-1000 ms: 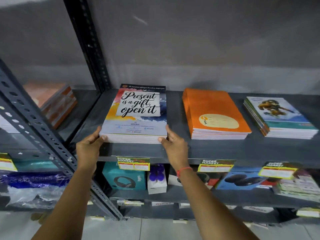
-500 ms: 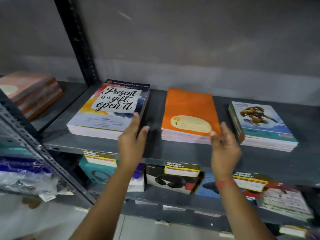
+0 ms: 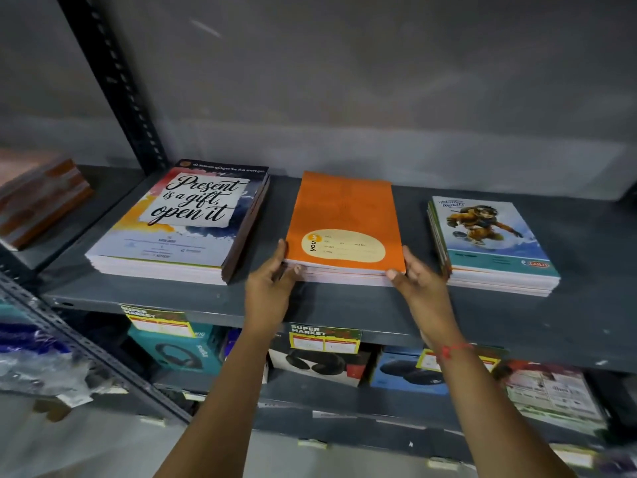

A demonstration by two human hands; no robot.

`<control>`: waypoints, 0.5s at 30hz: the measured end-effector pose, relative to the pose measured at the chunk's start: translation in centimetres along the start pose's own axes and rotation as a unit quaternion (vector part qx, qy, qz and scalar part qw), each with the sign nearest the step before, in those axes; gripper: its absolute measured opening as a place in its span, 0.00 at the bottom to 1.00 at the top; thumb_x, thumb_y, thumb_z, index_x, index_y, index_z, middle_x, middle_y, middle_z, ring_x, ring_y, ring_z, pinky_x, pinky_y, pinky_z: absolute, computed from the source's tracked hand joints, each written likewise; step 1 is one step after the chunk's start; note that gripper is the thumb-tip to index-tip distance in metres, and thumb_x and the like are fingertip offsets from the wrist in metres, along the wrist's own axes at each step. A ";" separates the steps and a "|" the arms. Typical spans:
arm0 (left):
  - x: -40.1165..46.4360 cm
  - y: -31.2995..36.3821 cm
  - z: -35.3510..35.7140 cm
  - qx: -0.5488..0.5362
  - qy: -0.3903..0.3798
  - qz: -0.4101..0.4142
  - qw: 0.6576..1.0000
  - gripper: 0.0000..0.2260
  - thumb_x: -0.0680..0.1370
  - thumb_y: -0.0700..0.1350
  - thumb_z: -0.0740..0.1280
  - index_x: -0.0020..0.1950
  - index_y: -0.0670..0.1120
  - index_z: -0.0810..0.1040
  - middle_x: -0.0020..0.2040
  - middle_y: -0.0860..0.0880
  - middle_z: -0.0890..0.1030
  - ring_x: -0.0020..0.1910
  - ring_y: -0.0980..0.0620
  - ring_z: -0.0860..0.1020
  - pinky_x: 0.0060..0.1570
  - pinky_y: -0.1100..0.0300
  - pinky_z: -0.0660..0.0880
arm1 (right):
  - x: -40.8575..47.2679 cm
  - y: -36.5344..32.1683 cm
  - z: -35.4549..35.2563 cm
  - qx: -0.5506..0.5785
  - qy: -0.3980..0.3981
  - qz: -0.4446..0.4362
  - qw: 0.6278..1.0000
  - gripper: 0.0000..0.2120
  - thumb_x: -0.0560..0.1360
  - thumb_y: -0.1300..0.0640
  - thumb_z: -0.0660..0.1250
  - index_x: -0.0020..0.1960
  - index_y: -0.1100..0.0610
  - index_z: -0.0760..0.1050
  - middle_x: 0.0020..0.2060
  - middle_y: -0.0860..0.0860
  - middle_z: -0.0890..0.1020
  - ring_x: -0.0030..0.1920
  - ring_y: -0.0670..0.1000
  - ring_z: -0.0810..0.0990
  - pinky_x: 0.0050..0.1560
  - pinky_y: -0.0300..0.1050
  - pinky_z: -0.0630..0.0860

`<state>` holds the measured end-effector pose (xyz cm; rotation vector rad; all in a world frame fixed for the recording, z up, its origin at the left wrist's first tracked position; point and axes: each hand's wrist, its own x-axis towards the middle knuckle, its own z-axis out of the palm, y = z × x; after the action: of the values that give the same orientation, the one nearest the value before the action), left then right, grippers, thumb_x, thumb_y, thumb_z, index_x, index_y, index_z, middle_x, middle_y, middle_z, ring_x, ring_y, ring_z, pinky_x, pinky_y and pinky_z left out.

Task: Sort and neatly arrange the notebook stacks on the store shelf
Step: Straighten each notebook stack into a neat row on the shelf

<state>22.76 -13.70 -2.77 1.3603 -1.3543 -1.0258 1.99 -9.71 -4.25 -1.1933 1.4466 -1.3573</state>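
Note:
Three notebook stacks lie on the grey shelf [image 3: 344, 308]. A stack with the cover "Present is a gift, open it" [image 3: 182, 222] is on the left. The orange stack [image 3: 344, 215] is in the middle. A smaller stack with a cartoon figure on a blue cover [image 3: 489, 243] is on the right. My left hand [image 3: 272, 281] presses against the orange stack's front left corner. My right hand [image 3: 417, 277] presses against its front right corner. Fingers of both hands are spread along the stack's sides.
A black perforated upright [image 3: 113, 81] rises behind the left stack. Another orange-and-white stack [image 3: 38, 194] sits on the neighbouring shelf at far left. Below are boxed headphones [image 3: 179, 350], yellow price tags [image 3: 324, 338] and printed packs [image 3: 551, 395].
Both hands have left the "Present is a gift" stack, moved right and now hold the orange stack at its two front corners. The view has shifted right.

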 end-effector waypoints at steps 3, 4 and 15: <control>0.1 -0.1 0.1 -0.014 0.018 -0.002 1.000 0.22 0.75 0.37 0.65 0.70 0.44 0.67 0.57 0.55 0.75 0.55 0.58 0.73 0.50 0.78 0.70 | 0.2 0.2 -0.1 -0.005 -0.005 -0.006 1.000 0.27 0.75 0.58 0.64 0.73 0.53 0.61 0.57 0.37 0.75 0.50 0.24 0.75 0.49 0.19 0.70; 0.1 -0.1 0.0 -0.019 0.020 -0.005 1.000 0.22 0.75 0.37 0.65 0.70 0.45 0.67 0.57 0.55 0.75 0.55 0.58 0.73 0.48 0.80 0.70 | 0.3 0.3 -0.1 -0.001 -0.002 -0.005 1.000 0.28 0.75 0.58 0.64 0.73 0.53 0.60 0.57 0.36 0.74 0.51 0.26 0.74 0.49 0.19 0.70; -0.1 0.6 0.3 -0.062 0.004 -0.021 0.998 0.21 0.78 0.38 0.62 0.71 0.46 0.66 0.57 0.55 0.74 0.57 0.57 0.71 0.61 0.65 0.68 | 0.7 0.9 0.0 -0.019 0.010 -0.015 1.000 0.28 0.77 0.56 0.61 0.74 0.54 0.56 0.66 0.45 0.72 0.63 0.42 0.71 0.51 0.19 0.68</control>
<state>22.36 -13.61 -2.28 1.3026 -1.2405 -1.1130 1.68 -10.40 -5.14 -1.2333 1.4800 -1.3695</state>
